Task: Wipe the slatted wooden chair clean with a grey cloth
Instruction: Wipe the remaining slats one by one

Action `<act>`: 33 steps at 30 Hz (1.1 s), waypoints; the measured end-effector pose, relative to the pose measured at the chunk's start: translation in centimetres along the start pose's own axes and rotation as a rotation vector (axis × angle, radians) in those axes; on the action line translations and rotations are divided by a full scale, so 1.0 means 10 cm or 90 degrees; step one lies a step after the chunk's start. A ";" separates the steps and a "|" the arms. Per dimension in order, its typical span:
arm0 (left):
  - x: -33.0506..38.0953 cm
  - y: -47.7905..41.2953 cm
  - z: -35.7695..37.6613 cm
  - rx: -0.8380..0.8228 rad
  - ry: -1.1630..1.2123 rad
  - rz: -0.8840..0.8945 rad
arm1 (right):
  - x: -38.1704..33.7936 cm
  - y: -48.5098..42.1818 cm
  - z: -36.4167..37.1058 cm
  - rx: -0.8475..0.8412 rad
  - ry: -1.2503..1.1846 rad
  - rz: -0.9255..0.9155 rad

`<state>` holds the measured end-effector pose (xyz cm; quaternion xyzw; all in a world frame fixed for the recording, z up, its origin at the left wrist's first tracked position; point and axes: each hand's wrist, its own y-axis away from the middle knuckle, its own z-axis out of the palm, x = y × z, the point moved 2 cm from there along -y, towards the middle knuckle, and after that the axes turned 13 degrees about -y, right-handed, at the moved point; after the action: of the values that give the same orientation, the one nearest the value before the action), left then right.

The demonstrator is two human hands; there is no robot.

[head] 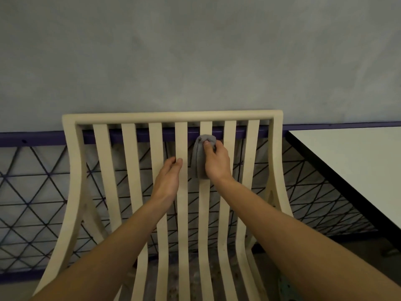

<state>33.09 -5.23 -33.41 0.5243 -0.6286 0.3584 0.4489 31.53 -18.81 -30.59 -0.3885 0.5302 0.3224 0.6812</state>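
Observation:
A cream slatted wooden chair (128, 170) fills the middle of the view, its curved back slats running down toward me. My right hand (217, 161) grips a grey cloth (200, 155) wrapped around one slat of the back, a little right of centre and below the top rail. My left hand (168, 179) rests against the neighbouring slat to the left, fingers fairly straight, with nothing in it.
A white table with a dark edge (355, 161) stands close on the right. Behind the chair runs a purple rail (32, 137) with black triangular mesh fencing (39, 192) below it and a grey wall above.

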 end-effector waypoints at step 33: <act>0.04 0.04 0.01 -0.032 -0.095 -0.020 | -0.19 0.08 -0.25 -0.116 0.388 0.017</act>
<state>32.68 -5.38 -33.07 0.5477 -0.6610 0.2956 0.4192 29.21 -20.64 -29.19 -0.5194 0.6839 0.2465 0.4493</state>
